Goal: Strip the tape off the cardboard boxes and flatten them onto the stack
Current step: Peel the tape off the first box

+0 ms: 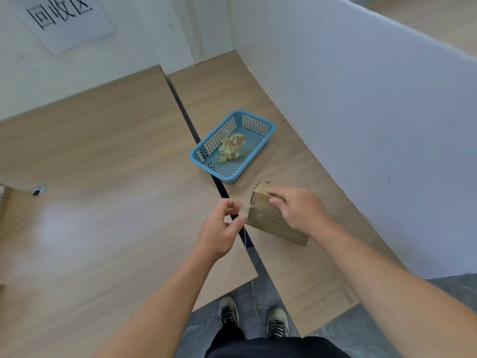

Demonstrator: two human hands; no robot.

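A small brown cardboard box lies on the right wooden table, close to the gap between the two tables. My right hand grips its top from the right, thumb on the near face. My left hand pinches a strip of clear tape that stretches from the box's left end. A thin strand hangs down from that hand.
A blue plastic basket with a wad of crumpled tape stands behind the box. A white partition wall runs along the right table's far side. Part of some cardboard shows at the left edge, next to a small grey object.
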